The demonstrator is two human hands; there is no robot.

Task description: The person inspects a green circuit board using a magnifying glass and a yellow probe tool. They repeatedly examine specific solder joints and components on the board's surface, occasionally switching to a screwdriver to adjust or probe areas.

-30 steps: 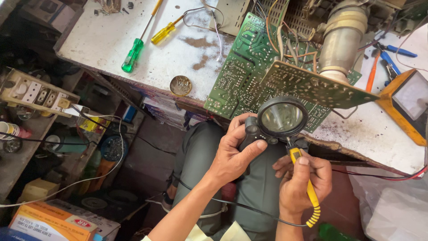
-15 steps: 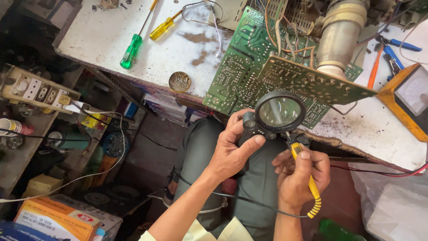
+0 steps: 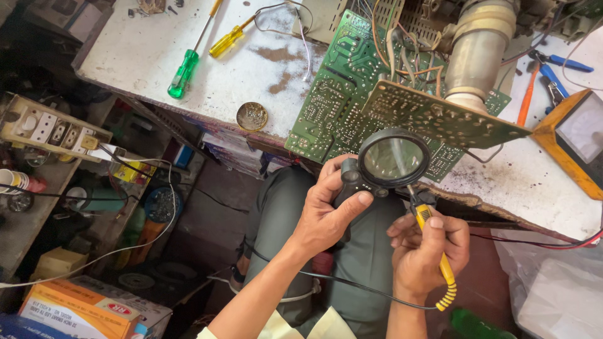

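We see the magnifying glass (image 3: 391, 160) just right of frame centre, black round frame, held over the near edge of the green circuit board (image 3: 352, 100). Left hand (image 3: 326, 210) closed round its handle, thumb laid along the handle. Right hand (image 3: 424, 251) at lower right, fingers curled tight on a yellow-handled soldering iron (image 3: 433, 248); its tip goes up behind the lens rim, so we can't tell where it touches. A smaller tan board (image 3: 440, 116) sits tilted above the lens, under a grey tube neck (image 3: 474, 53) cut off by the top edge. Orange meter (image 3: 575, 141) cut off at right. Worn, stained white bench (image 3: 138, 56) across upper frame: green screwdriver (image 3: 183, 72), yellow screwdriver (image 3: 229, 39), round tin (image 3: 252, 116) near its edge. Socket board (image 3: 50, 129) at left; dim, cluttered shelves below, hard to make out. Orange carton (image 3: 78, 307) at lower left.
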